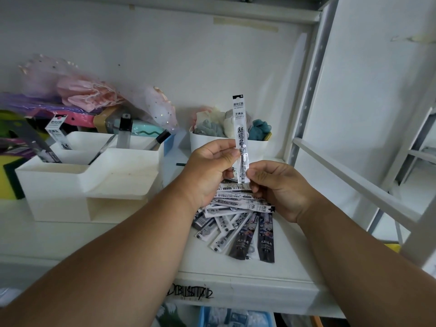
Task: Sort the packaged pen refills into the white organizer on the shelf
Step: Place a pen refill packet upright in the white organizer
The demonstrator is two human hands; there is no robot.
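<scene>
Both hands hold one packaged pen refill (240,128) upright above the shelf. My left hand (210,168) pinches its middle between thumb and fingers. My right hand (280,187) pinches its lower end. Below the hands lies a fanned pile of refill packets (238,223), white ones and dark ones, on the shelf board. The white organizer (94,180) stands to the left; several refill packets (55,138) stick up from its back compartments, and its front compartment holds nothing.
A small white bin (203,141) with cloth items stands behind the hands. Pink gauze bags (89,95) and colourful packages lie at the back left. The shelf's white upright post (313,74) and a slanted rail (354,182) stand close on the right.
</scene>
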